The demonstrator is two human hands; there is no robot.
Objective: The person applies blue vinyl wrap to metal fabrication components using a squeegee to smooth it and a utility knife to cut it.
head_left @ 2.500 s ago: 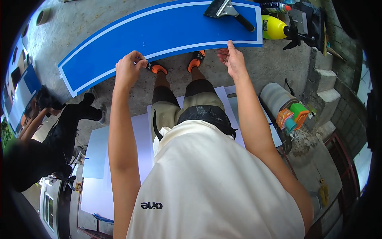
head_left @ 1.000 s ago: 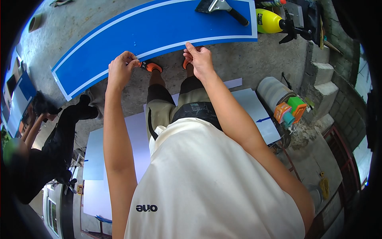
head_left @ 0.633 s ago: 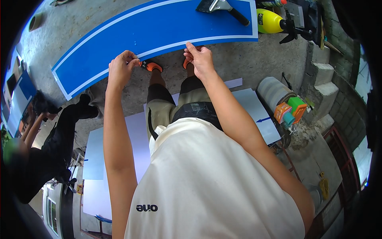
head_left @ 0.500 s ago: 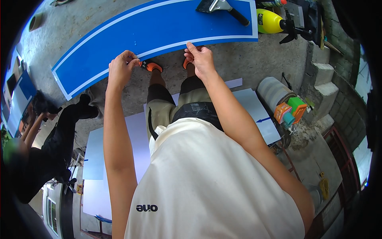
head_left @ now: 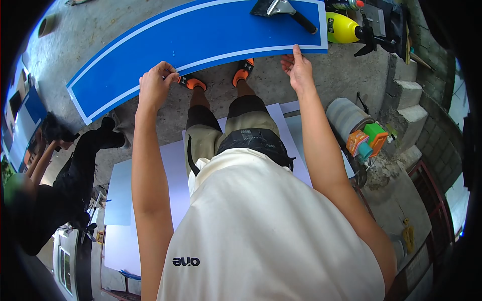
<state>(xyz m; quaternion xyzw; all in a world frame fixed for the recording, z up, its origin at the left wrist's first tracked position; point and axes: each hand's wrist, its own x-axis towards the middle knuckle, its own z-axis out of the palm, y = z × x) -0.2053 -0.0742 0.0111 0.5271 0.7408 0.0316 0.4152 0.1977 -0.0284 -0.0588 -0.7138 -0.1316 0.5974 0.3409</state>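
A long blue sign panel with a white border line stretches across in front of me. My left hand is closed on its near edge, left of the middle, with thumb and fingers pinched together. Farther right, my right hand grips the same edge, its thumb on top and its curled fingers below. A squeegee with a black handle lies on the panel near its right end. Small pale spots, perhaps droplets, show on the blue surface between my hands.
A yellow spray bottle lies beyond the panel's right end. Behind me are pale sheets. To the right stand a striped roll, an orange-and-green object and concrete steps. A person in black bends over at the left.
My right hand has slid right along the panel's near edge, toward its right end. My left hand keeps its hold at nearly the same place.
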